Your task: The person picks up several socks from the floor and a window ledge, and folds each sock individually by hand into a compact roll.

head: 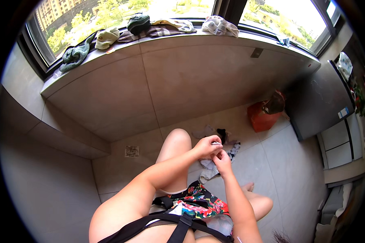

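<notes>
In front of my raised knee, my left hand (207, 148) curls around a small pale item (216, 143), too covered by the fingers to name. Just below and to its right, my right hand (222, 162) has thumb and fingertips drawn together against the left hand. Whether anything lies between its fingertips is hidden. On the tiled floor beneath my hands lies a loose spread of socks or small cloths: a white piece (209, 175), a spotted one (234, 151), a black one (221, 132) and a greyish one (204, 132).
A red bag or bin (262, 117) with a dark item on top stands by the wall, beside a dark grey appliance or cabinet (321, 97). Several cloths, including a green one (76, 54) and a whitish bundle (219, 26), lie along the window sill (170, 39). A floor drain (132, 151) is left of my knee.
</notes>
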Action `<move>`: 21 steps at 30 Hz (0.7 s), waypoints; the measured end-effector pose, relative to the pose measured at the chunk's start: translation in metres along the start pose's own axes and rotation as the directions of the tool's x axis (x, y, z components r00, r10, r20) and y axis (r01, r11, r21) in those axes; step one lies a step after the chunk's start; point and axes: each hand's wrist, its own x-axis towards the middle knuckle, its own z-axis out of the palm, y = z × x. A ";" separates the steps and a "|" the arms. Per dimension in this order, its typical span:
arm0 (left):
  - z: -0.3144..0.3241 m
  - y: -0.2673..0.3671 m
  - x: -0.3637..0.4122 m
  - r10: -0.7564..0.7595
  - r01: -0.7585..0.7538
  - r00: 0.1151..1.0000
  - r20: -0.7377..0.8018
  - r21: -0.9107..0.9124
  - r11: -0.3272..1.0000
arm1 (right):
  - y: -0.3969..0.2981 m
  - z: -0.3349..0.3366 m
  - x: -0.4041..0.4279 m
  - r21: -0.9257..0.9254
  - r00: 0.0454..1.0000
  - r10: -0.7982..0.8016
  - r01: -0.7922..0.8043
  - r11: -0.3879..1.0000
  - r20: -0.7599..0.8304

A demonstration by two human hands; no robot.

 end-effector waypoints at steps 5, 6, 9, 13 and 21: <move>-0.026 -0.003 0.009 -0.123 -0.113 0.894 -0.431 -0.483 0.869 | -0.010 0.008 0.005 -0.113 0.999 0.007 -0.003 0.994 0.041; -0.032 0.000 0.012 -0.163 -0.142 0.849 -0.503 -0.514 0.846 | -0.026 0.004 0.008 -0.479 0.983 0.087 0.001 0.878 0.161; -0.035 -0.011 0.021 -0.271 -0.155 0.791 -0.549 -0.607 0.779 | -0.080 -0.016 0.040 -0.903 0.825 0.368 0.397 0.163 0.430; -0.006 -0.038 0.026 -0.243 0.092 0.909 -0.339 -0.404 0.910 | -0.231 0.022 0.121 -0.806 0.904 -0.316 0.407 0.430 0.287; 0.007 -0.006 0.010 -0.260 0.260 0.966 -0.011 0.039 0.965 | -0.370 0.085 0.207 -0.928 0.651 -0.661 0.272 -0.256 0.373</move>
